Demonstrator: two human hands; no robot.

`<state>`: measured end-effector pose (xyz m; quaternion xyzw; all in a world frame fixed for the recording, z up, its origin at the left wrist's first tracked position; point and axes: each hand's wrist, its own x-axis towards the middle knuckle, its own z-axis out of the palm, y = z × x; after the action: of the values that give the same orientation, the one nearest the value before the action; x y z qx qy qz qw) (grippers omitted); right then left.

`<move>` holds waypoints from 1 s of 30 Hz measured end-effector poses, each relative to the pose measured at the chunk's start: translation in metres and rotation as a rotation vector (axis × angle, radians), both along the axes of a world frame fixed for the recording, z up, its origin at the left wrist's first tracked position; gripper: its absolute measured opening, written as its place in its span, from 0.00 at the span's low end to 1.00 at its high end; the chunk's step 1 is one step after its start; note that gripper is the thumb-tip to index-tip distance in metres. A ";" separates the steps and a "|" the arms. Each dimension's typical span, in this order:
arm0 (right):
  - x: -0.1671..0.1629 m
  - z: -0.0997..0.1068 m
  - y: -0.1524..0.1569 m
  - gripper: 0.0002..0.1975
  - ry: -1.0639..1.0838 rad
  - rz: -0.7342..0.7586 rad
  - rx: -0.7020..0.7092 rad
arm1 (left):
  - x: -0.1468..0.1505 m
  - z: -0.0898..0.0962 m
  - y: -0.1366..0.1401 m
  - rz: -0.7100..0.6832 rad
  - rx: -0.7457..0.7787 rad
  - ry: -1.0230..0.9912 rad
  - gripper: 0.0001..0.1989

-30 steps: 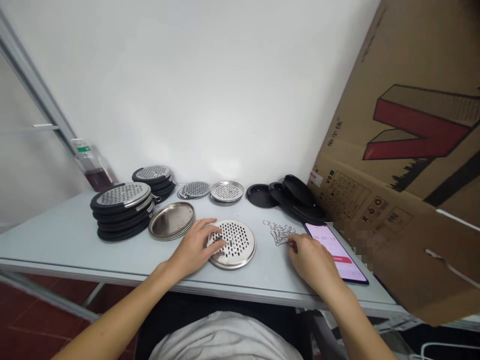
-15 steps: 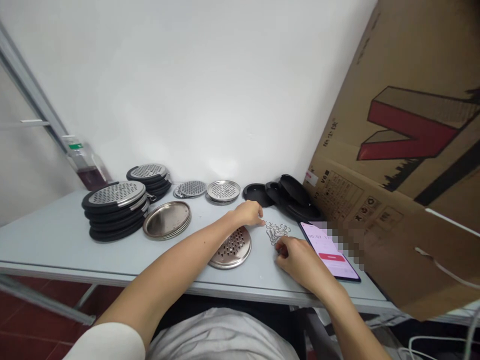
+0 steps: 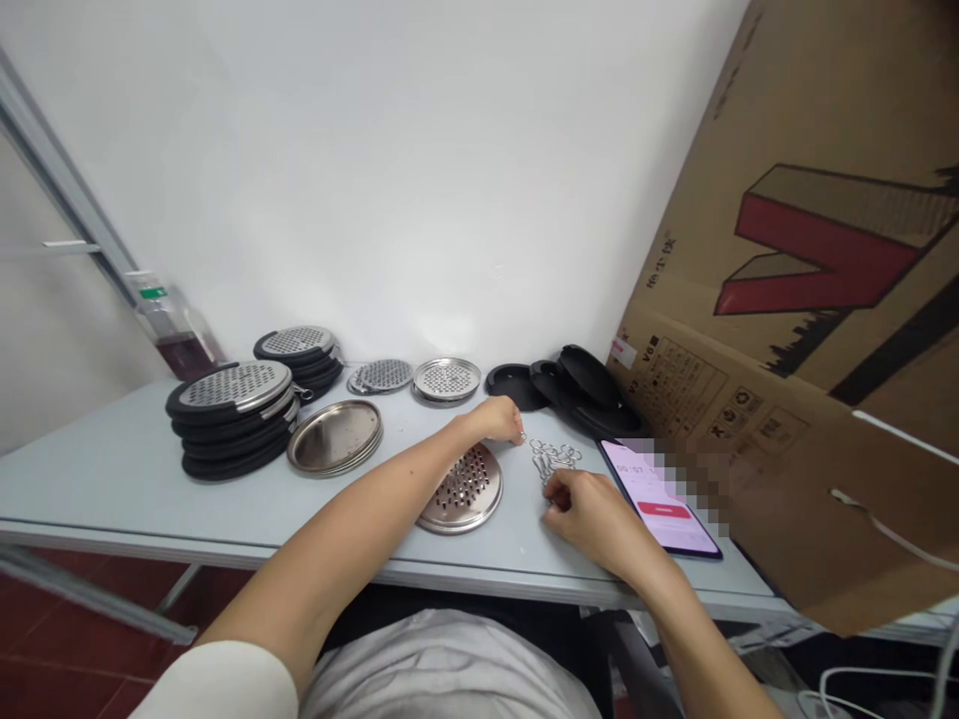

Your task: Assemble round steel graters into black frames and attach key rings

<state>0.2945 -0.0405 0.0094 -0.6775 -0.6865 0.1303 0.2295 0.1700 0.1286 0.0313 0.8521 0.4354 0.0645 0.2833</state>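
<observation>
Clips (image 3: 554, 456) are heaped on the surface (image 3: 120, 479), their rings mostly turned toward twelve o'clock. At the heap's ten o'clock the left hand (image 3: 500, 419) is placed, its fingers drawn together; whether a clip is gripped cannot be told. At five o'clock the right hand's (image 3: 588, 504) fingers are curled inward beside the heap, their grip hidden. Between eight and nine o'clock the grater (image 3: 474, 499) is partly covered by the left forearm (image 3: 375, 514); between three and four, the phone (image 3: 666, 509) is seen.
</observation>
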 end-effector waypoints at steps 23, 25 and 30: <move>-0.084 0.007 0.044 0.17 1.227 0.170 -0.181 | -0.155 -0.015 -0.099 -0.059 0.970 -0.521 0.08; -0.086 0.005 0.037 0.17 1.241 0.187 -0.229 | -0.157 -0.016 -0.098 -0.085 1.001 -0.498 0.06; -0.081 0.003 0.029 0.16 1.183 0.274 -0.258 | -0.159 -0.017 -0.099 -0.117 0.933 -0.518 0.06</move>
<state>0.2139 -0.0110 0.0128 -0.4183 -0.5025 0.5939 0.4687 0.0114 0.0296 0.0141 0.8666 0.2280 0.4432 -0.0241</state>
